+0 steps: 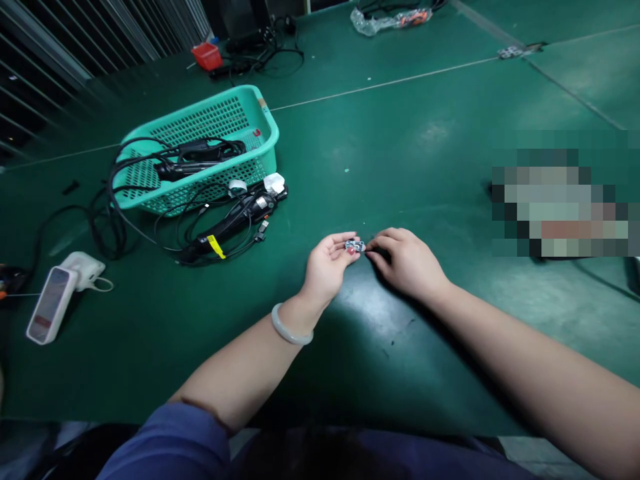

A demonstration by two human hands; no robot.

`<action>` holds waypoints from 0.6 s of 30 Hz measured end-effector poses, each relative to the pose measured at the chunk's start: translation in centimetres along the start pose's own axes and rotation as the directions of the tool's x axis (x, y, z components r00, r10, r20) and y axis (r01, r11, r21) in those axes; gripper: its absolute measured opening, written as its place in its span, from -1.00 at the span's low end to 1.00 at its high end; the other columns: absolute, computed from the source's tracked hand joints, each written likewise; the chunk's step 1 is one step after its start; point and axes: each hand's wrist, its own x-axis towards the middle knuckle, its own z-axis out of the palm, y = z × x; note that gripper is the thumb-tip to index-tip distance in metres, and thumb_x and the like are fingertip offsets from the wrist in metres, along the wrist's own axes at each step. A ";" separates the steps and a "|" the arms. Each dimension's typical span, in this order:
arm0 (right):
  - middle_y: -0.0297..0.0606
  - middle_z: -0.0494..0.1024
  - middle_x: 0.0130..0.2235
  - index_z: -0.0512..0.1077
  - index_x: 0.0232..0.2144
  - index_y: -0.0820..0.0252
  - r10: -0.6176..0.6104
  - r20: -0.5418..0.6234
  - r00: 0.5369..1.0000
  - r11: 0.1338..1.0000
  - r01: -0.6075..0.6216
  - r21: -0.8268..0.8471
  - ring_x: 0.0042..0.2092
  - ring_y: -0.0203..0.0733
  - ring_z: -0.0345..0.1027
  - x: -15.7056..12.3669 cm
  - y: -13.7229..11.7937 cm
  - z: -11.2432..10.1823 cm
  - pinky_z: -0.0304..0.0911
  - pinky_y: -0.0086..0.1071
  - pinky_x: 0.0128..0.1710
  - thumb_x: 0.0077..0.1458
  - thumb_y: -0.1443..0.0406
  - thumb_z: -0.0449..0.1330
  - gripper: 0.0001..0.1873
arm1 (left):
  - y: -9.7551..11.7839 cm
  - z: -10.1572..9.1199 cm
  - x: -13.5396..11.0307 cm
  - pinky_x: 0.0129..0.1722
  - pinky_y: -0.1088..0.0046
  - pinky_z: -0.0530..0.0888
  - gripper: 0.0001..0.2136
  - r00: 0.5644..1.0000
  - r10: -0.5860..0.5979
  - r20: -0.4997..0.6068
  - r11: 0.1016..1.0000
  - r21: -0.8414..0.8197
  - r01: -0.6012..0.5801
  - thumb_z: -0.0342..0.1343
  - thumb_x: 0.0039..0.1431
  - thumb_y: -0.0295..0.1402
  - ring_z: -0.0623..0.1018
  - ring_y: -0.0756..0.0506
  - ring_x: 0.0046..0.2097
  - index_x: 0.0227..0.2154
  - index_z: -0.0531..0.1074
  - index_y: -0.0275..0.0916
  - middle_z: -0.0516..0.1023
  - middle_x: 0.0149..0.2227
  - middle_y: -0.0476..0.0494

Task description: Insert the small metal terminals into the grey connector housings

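My left hand (327, 263) pinches a small metallic part with a blue and white pattern (355, 246) between thumb and fingers, just above the green tabletop. A ring of pale stone, a bangle (291, 326), sits around the left wrist. Close on the right, my right hand (407, 260) has thumb and forefinger brought together at the part's right end. Something thin and dark shows at those fingertips, too small to name. Whether the right fingers touch the metallic part I cannot tell.
A turquoise plastic basket (265, 163) holds black cabled tools. Beside it lies a black corded tool (225, 227) with a yellow tag. At left rests a white handheld device (53, 303). Farther back are a red box (207, 56) and a plastic bag (373, 23). A pixelated area covers the right side.
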 end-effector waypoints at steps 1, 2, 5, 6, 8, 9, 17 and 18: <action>-0.14 0.55 -0.23 0.51 -0.31 0.23 -0.019 0.004 1.000 1.000 0.019 0.006 -0.20 -0.08 0.36 -0.1 0.2 -0.1 0.31 -0.23 -0.13 0.14 0.33 0.09 -0.81 | 0.0 0.0 0.0 0.00 0.30 0.41 -0.77 1.000 0.003 0.000 1.000 0.001 -0.003 0.21 -0.03 -0.54 0.54 -0.03 -0.17 -0.25 0.46 -0.30 0.55 -0.23 -0.15; -0.15 0.55 -0.21 0.52 -0.29 0.23 -0.039 0.009 0.999 0.999 0.039 0.016 -0.20 -0.09 0.36 -0.1 0.4 -0.2 0.31 -0.24 -0.13 0.15 0.36 0.06 -0.79 | 0.0 0.0 -0.1 0.00 0.30 0.41 -0.77 1.000 0.006 0.001 1.000 -0.001 -0.006 0.21 -0.03 -0.54 0.54 -0.03 -0.17 -0.25 0.46 -0.30 0.55 -0.23 -0.15; -0.20 0.58 -0.19 0.51 -0.24 0.20 -0.051 0.017 0.999 0.997 0.050 0.059 -0.20 -0.11 0.37 -0.3 0.8 -0.6 0.30 -0.24 -0.12 0.16 0.41 0.02 -0.74 | 0.1 0.0 -0.1 -0.01 0.30 0.41 -0.78 1.000 0.009 0.006 1.000 -0.010 -0.009 0.20 -0.03 -0.55 0.54 -0.02 -0.19 -0.26 0.46 -0.31 0.55 -0.24 -0.15; -0.21 0.59 -0.20 0.50 -0.24 0.19 -0.030 0.011 0.999 0.997 0.029 0.068 -0.21 -0.11 0.37 -0.4 0.9 -0.7 0.31 -0.23 -0.13 0.16 0.40 0.03 -0.75 | 0.1 0.0 -0.1 -0.02 0.30 0.41 -0.78 1.000 0.008 0.006 1.000 -0.012 -0.008 0.20 -0.03 -0.55 0.54 -0.02 -0.20 -0.26 0.46 -0.32 0.55 -0.25 -0.15; -0.19 0.58 -0.25 0.50 -0.25 0.21 0.036 -0.003 0.999 0.997 -0.036 0.063 -0.21 -0.09 0.38 -0.4 0.8 -0.9 0.31 -0.22 -0.14 0.14 0.31 0.11 -0.81 | 0.1 0.0 0.0 -0.03 0.32 0.42 -0.77 1.000 0.009 0.007 1.000 -0.015 -0.009 0.20 -0.04 -0.56 0.54 -0.01 -0.20 -0.26 0.46 -0.32 0.56 -0.26 -0.15; -0.17 0.57 -0.26 0.50 -0.26 0.22 0.064 -0.005 0.998 0.997 -0.064 0.049 -0.21 -0.07 0.39 -0.5 0.8 -1.0 0.31 -0.21 -0.15 0.11 0.27 0.15 -0.81 | 0.0 0.0 0.0 -0.03 0.32 0.42 -0.77 1.000 0.012 0.007 1.000 -0.015 -0.012 0.20 -0.04 -0.57 0.54 -0.01 -0.20 -0.25 0.46 -0.32 0.56 -0.26 -0.15; -0.17 0.55 -0.32 0.51 -0.41 0.20 0.098 0.002 0.995 0.992 -0.097 -0.086 -0.25 -0.07 0.40 -0.2 1.1 -0.2 0.30 -0.26 -0.23 0.13 0.33 0.10 -0.81 | -0.2 0.0 0.2 -0.03 0.34 0.42 -0.77 1.000 0.016 0.010 1.000 -0.008 -0.016 0.21 -0.06 -0.55 0.55 0.00 -0.20 -0.26 0.45 -0.32 0.56 -0.26 -0.14; -0.17 0.55 -0.33 0.51 -0.43 0.21 0.085 0.000 0.996 0.991 -0.084 -0.105 -0.26 -0.07 0.39 -0.1 1.2 -0.1 0.30 -0.27 -0.24 0.12 0.35 0.09 -0.81 | -0.2 -0.1 0.2 -0.03 0.33 0.42 -0.77 1.000 0.016 0.010 1.000 -0.004 -0.016 0.22 -0.06 -0.55 0.55 -0.01 -0.21 -0.26 0.45 -0.32 0.56 -0.27 -0.14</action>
